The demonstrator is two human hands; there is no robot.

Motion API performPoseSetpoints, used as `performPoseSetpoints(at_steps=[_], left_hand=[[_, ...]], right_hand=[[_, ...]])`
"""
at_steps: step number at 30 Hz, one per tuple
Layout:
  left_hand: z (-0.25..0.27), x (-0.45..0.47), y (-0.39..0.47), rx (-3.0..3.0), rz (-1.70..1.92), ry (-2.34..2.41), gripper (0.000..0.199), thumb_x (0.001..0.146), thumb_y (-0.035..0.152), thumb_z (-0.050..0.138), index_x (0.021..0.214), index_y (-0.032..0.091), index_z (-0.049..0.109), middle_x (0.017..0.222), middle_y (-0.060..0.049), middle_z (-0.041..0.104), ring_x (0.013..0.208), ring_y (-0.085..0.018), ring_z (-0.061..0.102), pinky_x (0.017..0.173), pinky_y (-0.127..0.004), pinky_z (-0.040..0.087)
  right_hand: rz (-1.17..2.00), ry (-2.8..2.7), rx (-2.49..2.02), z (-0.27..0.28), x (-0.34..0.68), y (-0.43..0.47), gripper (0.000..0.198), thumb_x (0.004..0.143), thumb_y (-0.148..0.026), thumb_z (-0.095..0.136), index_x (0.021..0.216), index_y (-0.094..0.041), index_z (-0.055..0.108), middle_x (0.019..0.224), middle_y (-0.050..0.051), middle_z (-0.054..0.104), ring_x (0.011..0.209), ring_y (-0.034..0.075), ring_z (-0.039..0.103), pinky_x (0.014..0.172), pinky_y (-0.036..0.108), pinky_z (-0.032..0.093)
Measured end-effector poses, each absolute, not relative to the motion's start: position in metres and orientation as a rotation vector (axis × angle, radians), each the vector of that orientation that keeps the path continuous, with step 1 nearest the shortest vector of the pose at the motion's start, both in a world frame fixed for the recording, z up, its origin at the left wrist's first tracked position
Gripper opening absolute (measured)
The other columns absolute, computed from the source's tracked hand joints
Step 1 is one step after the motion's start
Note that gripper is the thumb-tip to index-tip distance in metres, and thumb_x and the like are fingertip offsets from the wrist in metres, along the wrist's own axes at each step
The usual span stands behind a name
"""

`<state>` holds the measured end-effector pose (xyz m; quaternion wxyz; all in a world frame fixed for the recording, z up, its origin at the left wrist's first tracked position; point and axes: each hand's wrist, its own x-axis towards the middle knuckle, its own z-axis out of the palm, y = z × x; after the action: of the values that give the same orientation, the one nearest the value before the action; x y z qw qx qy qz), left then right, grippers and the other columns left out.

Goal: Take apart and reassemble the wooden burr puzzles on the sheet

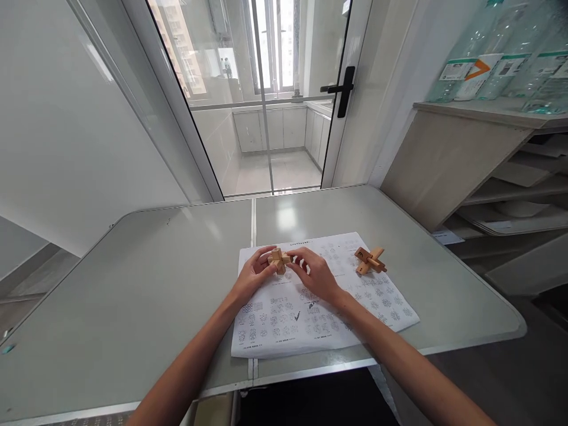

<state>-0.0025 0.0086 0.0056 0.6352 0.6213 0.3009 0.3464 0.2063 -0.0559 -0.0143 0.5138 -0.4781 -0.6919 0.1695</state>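
Observation:
Between my two hands is a light wooden burr puzzle (278, 261), made of interlocking notched blocks, held just above a printed sheet. My left hand (256, 273) grips it from the left, thumb in front and fingers behind. On the other side my right hand (314, 271) pinches a block that sticks out to the right. The instruction sheet (284, 346) beneath shows rows of small line diagrams and a few pen marks. To the right, on the sheet's edge, lies a second wooden puzzle (371, 261) of crossed pieces, darker and with marks on some of them.
The grey-green table (133, 307) has a metal seam down its middle. A glass door (275, 118) with a black handle (344, 91) stands beyond the far edge. At the right is a wooden shelf unit (461, 142) with plastic bottles (488, 68) on top.

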Motion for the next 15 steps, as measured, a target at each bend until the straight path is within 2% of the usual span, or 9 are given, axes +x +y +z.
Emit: performPoseSetpoints(at_steps=[10, 12, 13, 15], left_hand=[[0.0115, -0.0037, 0.0059, 1.423, 0.727, 0.713, 0.063, 0.09, 0.056, 0.075, 0.141, 0.024, 0.058, 0.134, -0.013, 0.074, 0.123, -0.033, 0.07, 0.101, -0.044, 0.056], [0.0115, -0.0035, 0.0056, 1.415, 0.735, 0.71, 0.063, 0.09, 0.056, 0.075, 0.141, 0.023, 0.058, 0.134, -0.014, 0.074, 0.125, -0.034, 0.07, 0.102, -0.045, 0.055], [0.0113, -0.0033, 0.0055, 1.414, 0.739, 0.702, 0.064, 0.09, 0.056, 0.076, 0.141, 0.022, 0.058, 0.134, -0.014, 0.073, 0.125, -0.034, 0.069, 0.103, -0.045, 0.055], [0.0109, -0.0025, 0.0051, 1.42, 0.733, 0.683, 0.064, 0.089, 0.054, 0.078, 0.141, 0.022, 0.057, 0.133, -0.015, 0.074, 0.126, -0.034, 0.069, 0.106, -0.046, 0.053]], right_hand=[[0.423, -1.69, -1.157, -0.0117, 0.2091, -0.0548, 0.019, 0.108, -0.041, 0.056, 0.115, -0.027, 0.066, 0.1, 0.004, 0.072, 0.077, 0.019, 0.069, 0.065, 0.032, 0.055], [0.401, -1.689, -1.158, -0.0112, 0.2088, -0.0551, 0.019, 0.105, -0.04, 0.062, 0.117, -0.026, 0.065, 0.104, 0.005, 0.071, 0.08, 0.019, 0.069, 0.066, 0.033, 0.056], [0.384, -1.693, -1.156, -0.011, 0.2084, -0.0554, 0.025, 0.102, -0.041, 0.067, 0.122, -0.027, 0.064, 0.11, 0.007, 0.069, 0.083, 0.02, 0.069, 0.067, 0.034, 0.057], [0.36, -1.723, -1.156, -0.0109, 0.2077, -0.0561, 0.05, 0.094, -0.041, 0.077, 0.138, -0.028, 0.057, 0.128, 0.011, 0.063, 0.096, 0.024, 0.069, 0.076, 0.038, 0.061]])
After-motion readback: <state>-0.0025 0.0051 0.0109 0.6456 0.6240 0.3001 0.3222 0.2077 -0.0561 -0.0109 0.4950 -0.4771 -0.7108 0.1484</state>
